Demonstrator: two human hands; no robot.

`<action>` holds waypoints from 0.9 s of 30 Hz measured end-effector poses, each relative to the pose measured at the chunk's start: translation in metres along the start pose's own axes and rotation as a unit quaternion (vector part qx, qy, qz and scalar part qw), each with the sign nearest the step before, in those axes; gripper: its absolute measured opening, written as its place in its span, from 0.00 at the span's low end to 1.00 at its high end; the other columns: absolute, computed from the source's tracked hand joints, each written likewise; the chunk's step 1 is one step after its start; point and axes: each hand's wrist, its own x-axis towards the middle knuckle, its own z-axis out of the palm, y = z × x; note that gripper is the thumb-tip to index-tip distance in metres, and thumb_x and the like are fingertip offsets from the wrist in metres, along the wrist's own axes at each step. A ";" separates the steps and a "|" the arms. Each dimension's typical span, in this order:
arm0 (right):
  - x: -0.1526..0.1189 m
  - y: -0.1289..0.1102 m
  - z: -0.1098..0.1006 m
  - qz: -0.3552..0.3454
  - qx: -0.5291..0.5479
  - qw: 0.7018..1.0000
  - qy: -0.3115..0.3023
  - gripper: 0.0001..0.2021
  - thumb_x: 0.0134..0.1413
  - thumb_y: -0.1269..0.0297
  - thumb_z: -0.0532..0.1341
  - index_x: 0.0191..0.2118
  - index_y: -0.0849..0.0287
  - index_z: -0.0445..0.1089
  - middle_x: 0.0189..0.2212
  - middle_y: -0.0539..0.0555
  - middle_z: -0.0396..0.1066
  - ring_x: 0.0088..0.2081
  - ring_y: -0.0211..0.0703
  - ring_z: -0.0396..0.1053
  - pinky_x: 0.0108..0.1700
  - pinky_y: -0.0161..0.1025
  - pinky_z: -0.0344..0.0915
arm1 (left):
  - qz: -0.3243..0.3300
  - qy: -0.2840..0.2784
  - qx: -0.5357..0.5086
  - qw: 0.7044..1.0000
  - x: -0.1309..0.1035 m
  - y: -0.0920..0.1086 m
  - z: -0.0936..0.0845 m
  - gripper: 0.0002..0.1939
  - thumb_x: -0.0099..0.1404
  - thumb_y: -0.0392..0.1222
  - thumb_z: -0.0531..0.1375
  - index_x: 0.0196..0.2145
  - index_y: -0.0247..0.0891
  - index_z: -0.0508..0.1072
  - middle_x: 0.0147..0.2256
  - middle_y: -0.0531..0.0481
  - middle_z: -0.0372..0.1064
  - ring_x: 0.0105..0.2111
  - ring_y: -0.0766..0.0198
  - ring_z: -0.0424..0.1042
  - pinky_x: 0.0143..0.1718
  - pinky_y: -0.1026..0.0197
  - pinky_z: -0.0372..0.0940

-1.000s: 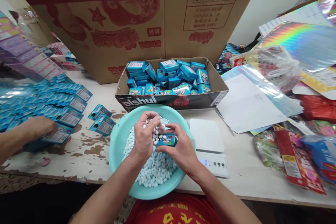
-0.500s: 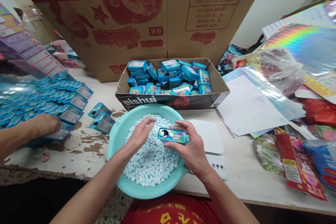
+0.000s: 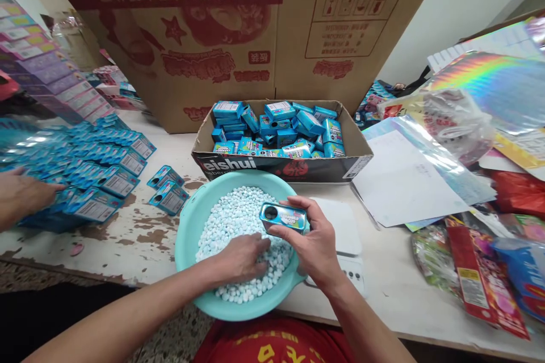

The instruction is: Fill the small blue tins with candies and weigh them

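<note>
My right hand (image 3: 314, 238) holds a small blue box (image 3: 283, 218) by its sides, over the right part of a turquoise basin (image 3: 186, 238). A dark round hole shows at the left end of the box's top. My left hand (image 3: 244, 258) is down in the pale blue and white candies (image 3: 230, 210) that fill the basin. Its fingers are bent into the candies and partly blurred, so whether they hold any is hidden. Behind the basin stands an open carton (image 3: 357, 163) filled with blue boxes (image 3: 285, 136).
A white scale (image 3: 347, 238) lies right of the basin. Two blue boxes (image 3: 168, 195) stand to its left, near rows of blue boxes (image 3: 114, 181) and another person's hand (image 3: 25, 195). Papers (image 3: 409, 176) and wrappers (image 3: 481, 272) cover the right side. A large cardboard box (image 3: 238, 28) rises behind.
My left hand has moved down into the candies. The white candies on top of the held box are gone, and its hole shows dark. The other person's hand has moved left.
</note>
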 end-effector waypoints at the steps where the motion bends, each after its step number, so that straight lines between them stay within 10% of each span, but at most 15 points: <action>1: -0.001 0.001 0.000 0.002 0.002 1.000 -0.002 0.24 0.39 0.63 0.73 0.45 0.51 0.68 0.41 0.51 0.74 0.43 0.47 0.72 0.48 0.44 0.68 | -0.018 0.004 0.003 1.000 -0.001 -0.005 -0.003 0.10 0.52 0.43 0.59 0.34 0.42 0.72 0.37 0.47 0.73 0.40 0.51 0.70 0.42 0.55 0.61; 6: -0.003 0.004 0.001 -0.008 -0.033 0.999 -0.027 0.25 0.40 0.62 0.72 0.46 0.53 0.67 0.41 0.52 0.74 0.43 0.48 0.72 0.47 0.44 0.67 | -0.111 0.121 -0.171 0.972 -0.003 -0.012 -0.029 0.06 0.54 0.44 0.58 0.28 0.40 0.69 0.24 0.54 0.66 0.27 0.61 0.67 0.31 0.60 0.60; 11: 0.000 0.011 0.011 -0.028 -0.103 0.992 -0.071 0.27 0.39 0.65 0.73 0.47 0.54 0.66 0.42 0.52 0.74 0.44 0.49 0.72 0.48 0.46 0.66 | -0.106 0.227 -0.536 0.806 -0.005 0.016 -0.055 0.14 0.51 0.47 0.64 0.29 0.39 0.65 0.19 0.59 0.59 0.17 0.71 0.58 0.17 0.69 0.51; 16: -0.002 0.010 0.023 -0.074 -0.152 0.979 -0.116 0.31 0.34 0.68 0.74 0.48 0.54 0.64 0.41 0.52 0.74 0.45 0.51 0.71 0.47 0.47 0.65 | -0.016 0.318 -0.637 0.702 0.006 0.042 -0.058 0.12 0.52 0.43 0.65 0.31 0.39 0.65 0.25 0.56 0.66 0.22 0.69 0.66 0.21 0.69 0.60; 27: -0.004 0.003 0.025 -0.043 -0.135 0.981 -0.131 0.36 0.31 0.66 0.76 0.50 0.54 0.61 0.40 0.51 0.75 0.45 0.51 0.71 0.49 0.47 0.63 | 0.000 0.354 -0.624 0.696 0.012 0.049 -0.051 0.09 0.56 0.42 0.63 0.26 0.38 0.65 0.19 0.57 0.64 0.18 0.70 0.64 0.21 0.68 0.61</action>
